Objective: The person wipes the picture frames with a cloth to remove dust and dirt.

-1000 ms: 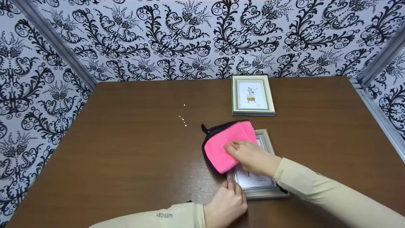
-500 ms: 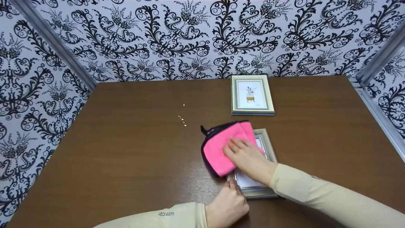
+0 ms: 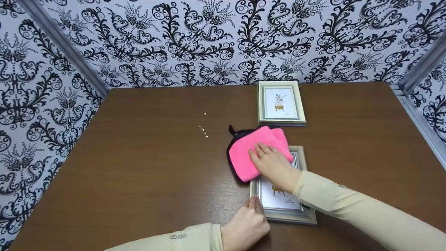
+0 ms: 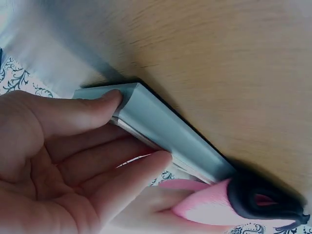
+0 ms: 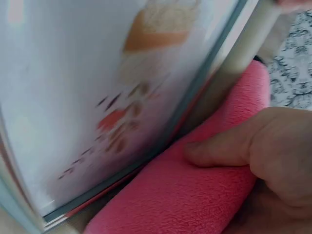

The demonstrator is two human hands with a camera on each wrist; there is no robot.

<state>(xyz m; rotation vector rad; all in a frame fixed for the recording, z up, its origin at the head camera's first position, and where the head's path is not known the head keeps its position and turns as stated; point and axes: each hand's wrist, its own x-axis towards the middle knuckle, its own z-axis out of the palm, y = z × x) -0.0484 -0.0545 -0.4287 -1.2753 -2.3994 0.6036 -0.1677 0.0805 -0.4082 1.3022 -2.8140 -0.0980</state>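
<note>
My left hand (image 3: 246, 223) pinches the near left edge of a pale picture frame (image 3: 308, 214). In the left wrist view, its thumb (image 4: 100, 114) presses the frame's outer side (image 4: 161, 124), and the fingers lie toward the other side. My right hand (image 3: 277, 169) holds a folded pink cloth (image 3: 242, 158) with black trim over the frame's far left part, the fingers spread on top. The right wrist view shows its thumb (image 5: 219, 151) on the fluffy cloth (image 5: 161, 195), which lies along the inner edge of the frame's picture (image 5: 73, 97). The cloth and hand hide part of the picture.
A second picture frame (image 3: 296, 120) lies at the back of the brown table (image 3: 146, 157), just beyond the cloth. Small bright specks (image 3: 203, 129) show on the table left of the cloth. Patterned walls (image 3: 167, 35) stand at the back and sides.
My right hand has slid the cloth away from me, toward the back frame, uncovering more of the lower picture. The held frame appears slightly nearer. My left hand keeps its grip on the edge.
</note>
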